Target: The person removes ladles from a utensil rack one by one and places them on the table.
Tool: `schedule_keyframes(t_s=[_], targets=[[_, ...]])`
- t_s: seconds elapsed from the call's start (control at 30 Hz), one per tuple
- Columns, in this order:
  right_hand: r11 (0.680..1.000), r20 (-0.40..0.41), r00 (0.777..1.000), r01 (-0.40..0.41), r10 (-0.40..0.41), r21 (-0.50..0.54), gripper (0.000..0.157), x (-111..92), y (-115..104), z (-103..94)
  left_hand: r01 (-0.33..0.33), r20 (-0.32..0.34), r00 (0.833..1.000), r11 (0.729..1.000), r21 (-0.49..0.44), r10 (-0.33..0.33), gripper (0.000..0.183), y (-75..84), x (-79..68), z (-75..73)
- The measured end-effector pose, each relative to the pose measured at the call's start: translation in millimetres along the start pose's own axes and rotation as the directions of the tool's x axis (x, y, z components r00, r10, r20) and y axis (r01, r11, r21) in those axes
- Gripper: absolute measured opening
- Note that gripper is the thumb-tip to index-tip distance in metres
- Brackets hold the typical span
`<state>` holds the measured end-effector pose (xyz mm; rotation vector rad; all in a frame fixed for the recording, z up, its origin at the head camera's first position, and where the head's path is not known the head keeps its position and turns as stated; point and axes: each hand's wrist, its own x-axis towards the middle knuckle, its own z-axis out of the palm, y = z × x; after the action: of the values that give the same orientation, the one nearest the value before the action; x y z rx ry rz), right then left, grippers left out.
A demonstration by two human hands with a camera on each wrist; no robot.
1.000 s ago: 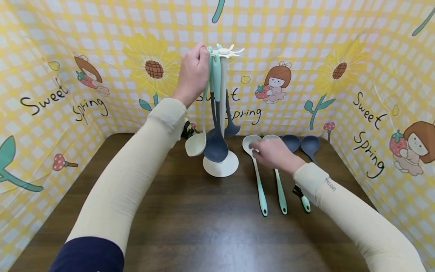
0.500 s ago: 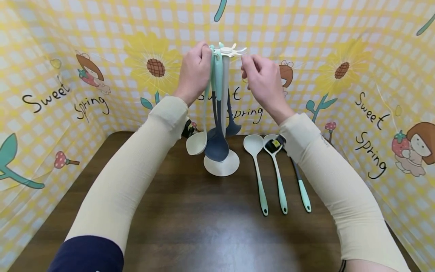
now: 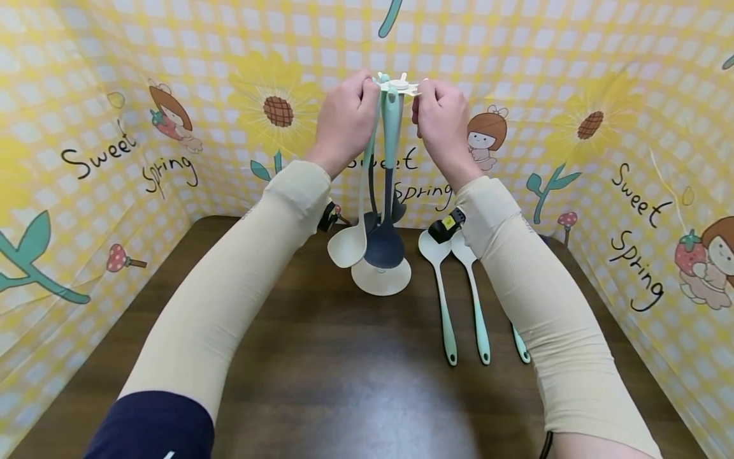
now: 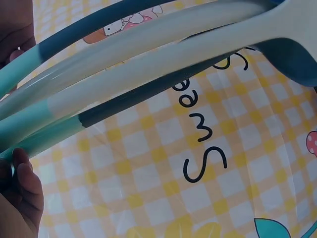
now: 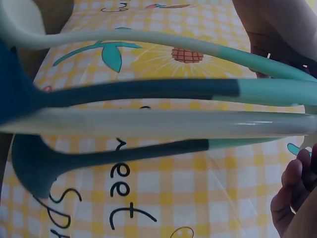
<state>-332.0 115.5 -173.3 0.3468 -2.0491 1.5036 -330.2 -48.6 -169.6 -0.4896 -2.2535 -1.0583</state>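
A white utensil rack (image 3: 395, 284) stands upright at the back of the table, with several mint-handled utensils hanging from its hooks. A dark blue ladle (image 3: 385, 247) hangs at the front, and a cream ladle (image 3: 346, 247) to its left. My left hand (image 3: 351, 120), fingers curled, grips the rack's top on the left beside the mint handles. On the other side, my right hand (image 3: 443, 118) pinches a hook arm. Between the hands shows the rack's hub (image 3: 398, 85). The right wrist view has the rack's pole (image 5: 173, 123) among the hanging handles; both hands' fingertips are partly hidden.
Right of the rack lie a cream spoon (image 3: 440, 280) and another cream utensil (image 3: 473, 284), their heads partly covered by the right wrist camera (image 3: 447, 226). A mint handle (image 3: 520, 347) pokes out beside the right sleeve. Checked cloth (image 3: 321, 38) walls the table's back and sides.
My right hand has gone from above the utensils on the table up to the rack's top and taken a hook arm. The hanging ladles have swung slightly round to the right.
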Motion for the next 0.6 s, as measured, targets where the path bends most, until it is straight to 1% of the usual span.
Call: schedule_keyframes(t_s=[0.13,0.2,0.27,0.37,0.47,0.53,0.6], targets=[[0.990,0.011,1.000,-0.027,0.025,0.138,0.043,3.1,0.9,5.3,0.002,-0.005,1.000,1.000,0.002,-0.002,0.030,-0.2,-0.4,0.1],[0.976,0.019,0.999,-0.042,0.039,0.214,0.044,4.5,0.5,8.3,0.011,-0.006,1.000,1.000,0.007,-0.011,0.031,-0.3,0.3,-0.5],[0.962,0.025,0.998,-0.061,0.056,0.266,0.045,6.2,-0.3,10.8,0.013,-0.013,1.000,1.000,0.025,-0.013,0.031,-0.4,1.3,-1.2],[0.957,0.030,0.998,-0.064,0.058,0.283,0.047,7.0,-1.0,11.3,0.018,-0.021,1.000,0.998,0.064,-0.017,0.032,1.2,1.3,-2.4],[0.964,0.030,0.999,-0.050,0.044,0.263,0.048,4.9,-0.7,9.4,0.021,-0.039,0.999,0.995,0.099,-0.017,0.032,3.9,-3.3,-3.7],[0.967,0.027,0.999,-0.038,0.032,0.252,0.049,2.6,-0.8,8.1,0.002,-0.066,0.998,0.993,0.116,0.006,0.031,5.8,-9.7,-4.5],[0.968,0.027,0.999,-0.034,0.028,0.250,0.049,0.6,-1.6,7.5,-0.034,-0.094,0.994,0.988,0.149,0.049,0.028,7.4,-19.1,-4.6]])
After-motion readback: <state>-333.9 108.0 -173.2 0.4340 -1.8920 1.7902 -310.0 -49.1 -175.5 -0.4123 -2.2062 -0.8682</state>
